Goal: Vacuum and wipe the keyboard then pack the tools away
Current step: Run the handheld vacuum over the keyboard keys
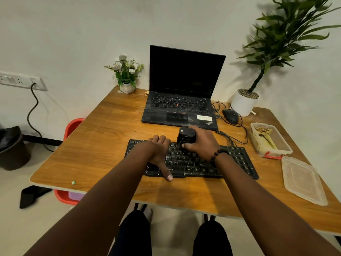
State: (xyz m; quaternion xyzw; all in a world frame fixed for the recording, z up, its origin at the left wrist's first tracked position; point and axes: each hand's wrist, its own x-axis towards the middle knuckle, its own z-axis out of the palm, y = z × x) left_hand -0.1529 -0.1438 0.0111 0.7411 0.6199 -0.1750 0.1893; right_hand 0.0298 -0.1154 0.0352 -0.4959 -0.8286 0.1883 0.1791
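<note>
"ThinkPad" lettering on laptop [181, 100] palmrest.

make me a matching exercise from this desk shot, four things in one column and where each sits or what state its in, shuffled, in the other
Things:
1. mini vacuum
2. container lid
3. mouse
4. left hand

Places or states:
A. flat on the table, off its box
B. gripped by the right hand on the keyboard
C. resting on the keyboard's left part
D. between the laptop and the white plant pot

Pairs: 1-B, 2-A, 3-D, 4-C
</note>
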